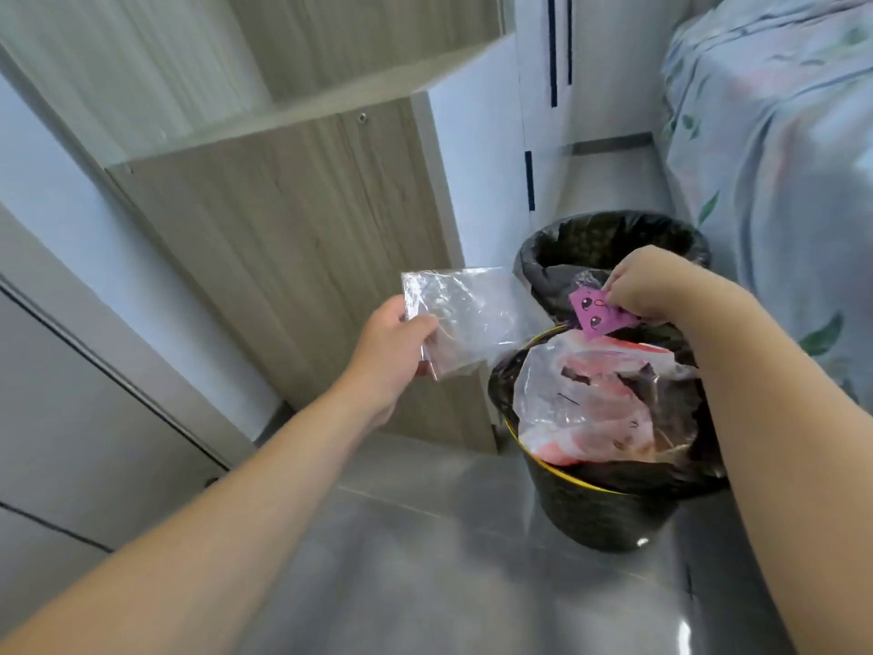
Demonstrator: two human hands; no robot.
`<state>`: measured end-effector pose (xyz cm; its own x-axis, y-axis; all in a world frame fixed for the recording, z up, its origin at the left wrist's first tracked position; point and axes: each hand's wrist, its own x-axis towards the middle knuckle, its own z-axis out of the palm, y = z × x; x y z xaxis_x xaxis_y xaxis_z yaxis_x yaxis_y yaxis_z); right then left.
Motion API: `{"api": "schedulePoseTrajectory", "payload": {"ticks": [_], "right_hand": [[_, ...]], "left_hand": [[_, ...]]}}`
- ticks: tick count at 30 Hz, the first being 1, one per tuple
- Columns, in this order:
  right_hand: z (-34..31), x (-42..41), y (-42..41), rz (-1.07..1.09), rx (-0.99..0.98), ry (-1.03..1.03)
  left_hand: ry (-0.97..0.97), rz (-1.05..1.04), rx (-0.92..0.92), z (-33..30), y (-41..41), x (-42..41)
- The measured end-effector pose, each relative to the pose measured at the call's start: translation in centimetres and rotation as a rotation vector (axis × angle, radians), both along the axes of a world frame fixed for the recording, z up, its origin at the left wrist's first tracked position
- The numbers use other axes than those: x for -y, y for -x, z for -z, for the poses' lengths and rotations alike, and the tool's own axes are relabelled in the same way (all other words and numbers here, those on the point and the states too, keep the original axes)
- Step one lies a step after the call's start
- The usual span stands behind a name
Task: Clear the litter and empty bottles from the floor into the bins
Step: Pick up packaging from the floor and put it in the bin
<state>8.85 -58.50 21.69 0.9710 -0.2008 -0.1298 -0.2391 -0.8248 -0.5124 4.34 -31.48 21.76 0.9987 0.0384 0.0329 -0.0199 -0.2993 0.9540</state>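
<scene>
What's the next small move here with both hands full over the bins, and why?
Probably let go with the right hand. It pinches the purple wrapper right above the near bin, which is already heaped with a plastic bag, so the wrapper should fall in. The left hand holds the clear bag short of the rim; that follows.

Single head-mounted wide-angle view, no second view to overlap. Looks forward and steeply down from standing height, tilted, with strong edge distortion. Both forearms enter from the bottom corners. Near bin point(600, 512) sits centre-right, close; far bin point(609, 238) behind it. Wooden cabinet point(283, 229) left, bed point(779, 134) upper right.
</scene>
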Motion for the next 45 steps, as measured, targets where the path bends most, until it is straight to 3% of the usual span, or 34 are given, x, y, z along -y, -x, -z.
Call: {"api": "schedulePoseTrajectory", "payload": {"ticks": [5, 10, 15, 17, 20, 24, 27, 31, 34, 37, 40, 45], "right_hand": [[3.8, 2.4, 1.4, 0.116, -0.101, -0.075], [5.0, 5.1, 2.4, 0.224, -0.154, -0.054], [4.7, 7.3, 2.3, 0.265, -0.293, -0.337], [4.5, 7.5, 2.6, 0.236, -0.298, -0.412], [3.9, 7.2, 3.1, 0.235, -0.271, -0.365], [4.0, 7.4, 2.8, 0.231, -0.217, -0.301], [3.2, 7.7, 2.7, 0.218, -0.191, -0.219], [2.0, 8.4, 2.7, 0.221, -0.246, -0.086], [1.9, 9.6, 2.4, 0.191, -0.281, -0.035], [1.2, 10.3, 2.9, 0.200, -0.362, -0.222], [0.4, 10.0, 3.8, 0.185, -0.468, -0.365], [1.4, 8.1, 4.2, 0.111, -0.653, -0.341]], "left_hand": [[-0.114, 0.104, -0.075, -0.8, -1.1, 5.5], [-0.501, 0.362, -0.112, -1.6, -0.6, 9.9], [-0.658, 0.563, -0.267, -0.4, 0.1, 13.2], [-0.840, 0.549, -0.143, 0.2, 0.2, 14.4], [-1.061, 0.538, 0.018, 1.3, 0.1, 15.6], [-1.197, 0.448, 0.294, 1.6, 1.0, 16.1], [-1.208, 0.349, 0.588, 1.2, 1.9, 15.5], [-1.148, 0.377, 0.735, 1.4, 3.2, 14.7], [-1.107, 0.432, 0.520, 2.3, 3.3, 14.7], [-1.054, 0.461, 0.283, 3.1, 2.7, 14.8], [-0.949, 0.384, 0.180, 2.6, 1.5, 14.1], [-0.841, 0.276, 0.049, 0.6, 0.5, 12.1]]}}
